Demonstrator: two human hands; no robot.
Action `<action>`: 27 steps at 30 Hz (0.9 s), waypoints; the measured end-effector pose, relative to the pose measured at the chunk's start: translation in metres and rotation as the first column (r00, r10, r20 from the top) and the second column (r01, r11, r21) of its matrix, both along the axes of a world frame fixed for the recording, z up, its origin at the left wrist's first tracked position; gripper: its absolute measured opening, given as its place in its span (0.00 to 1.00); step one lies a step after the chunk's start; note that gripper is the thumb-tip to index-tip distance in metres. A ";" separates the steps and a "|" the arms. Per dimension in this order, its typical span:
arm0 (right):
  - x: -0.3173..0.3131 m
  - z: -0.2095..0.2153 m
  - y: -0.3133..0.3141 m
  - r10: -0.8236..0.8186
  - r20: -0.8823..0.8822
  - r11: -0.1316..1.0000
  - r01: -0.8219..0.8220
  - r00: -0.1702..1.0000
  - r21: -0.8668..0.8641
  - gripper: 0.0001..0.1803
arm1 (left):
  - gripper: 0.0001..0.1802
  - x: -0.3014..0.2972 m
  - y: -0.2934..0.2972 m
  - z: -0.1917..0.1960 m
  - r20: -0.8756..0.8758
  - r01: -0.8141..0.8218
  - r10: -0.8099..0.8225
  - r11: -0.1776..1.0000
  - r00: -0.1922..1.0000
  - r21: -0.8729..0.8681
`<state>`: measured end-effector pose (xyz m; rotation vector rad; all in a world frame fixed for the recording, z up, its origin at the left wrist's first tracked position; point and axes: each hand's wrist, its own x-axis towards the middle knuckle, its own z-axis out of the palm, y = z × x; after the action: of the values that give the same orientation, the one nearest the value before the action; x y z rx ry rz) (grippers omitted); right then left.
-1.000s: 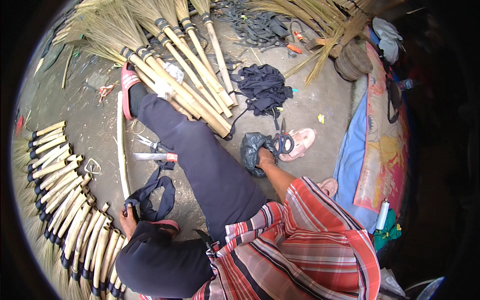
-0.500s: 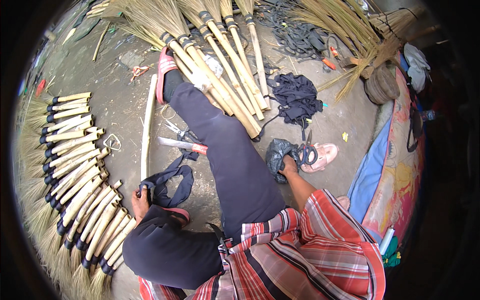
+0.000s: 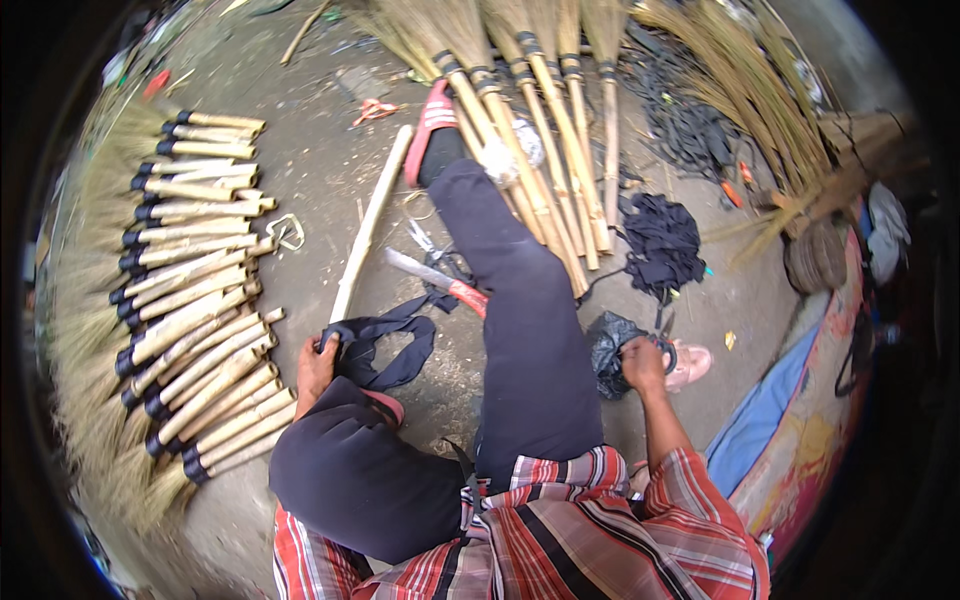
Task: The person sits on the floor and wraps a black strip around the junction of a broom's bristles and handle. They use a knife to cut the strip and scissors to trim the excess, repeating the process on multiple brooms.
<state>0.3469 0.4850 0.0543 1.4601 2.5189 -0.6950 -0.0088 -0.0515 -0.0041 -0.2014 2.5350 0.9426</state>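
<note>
I sit on the ground with one leg stretched out. My left hand (image 3: 316, 362) grips a dark rubber strip (image 3: 385, 345) that loops across the ground beside my bent knee. A bare wooden stick (image 3: 368, 228) lies just beyond that hand. My right hand (image 3: 643, 362) rests on a crumpled black plastic bag (image 3: 608, 350), next to a pink sandal (image 3: 692, 364). A knife with a red handle (image 3: 440, 282) and a pair of scissors (image 3: 426, 240) lie by my outstretched leg.
Several finished grass brooms (image 3: 190, 300) with black-bound handles lie in a row at the left. More brooms (image 3: 540, 130) fan out beyond my foot. A pile of black strips (image 3: 662, 240) sits right of them. Loose broom grass (image 3: 760, 110) and a blue mat (image 3: 765, 425) are at the right.
The view has shifted, so the scene sits further right and lower. My left hand stays on the dark strip and my right hand stays at the black bag.
</note>
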 end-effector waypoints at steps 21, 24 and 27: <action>-0.344 -0.035 -0.362 0.448 -0.654 0.672 -0.712 0.610 -0.205 0.13 | 0.33 0.015 0.024 0.038 -0.065 -0.061 0.055 0.993 0.996 -0.102; -0.346 -0.049 -0.370 0.493 -0.643 0.659 -0.734 0.586 -0.163 0.12 | 0.32 0.016 0.025 0.043 -0.057 -0.061 0.056 0.993 0.997 -0.102; -0.347 -0.052 -0.367 0.534 -0.645 0.637 -0.762 0.547 -0.119 0.12 | 0.31 0.016 0.025 0.047 -0.054 -0.050 0.044 0.994 0.998 -0.101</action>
<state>0.0004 0.1180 0.0023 0.0564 2.7544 -1.4928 0.0070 -0.0264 0.0429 -0.2717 2.6393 0.8462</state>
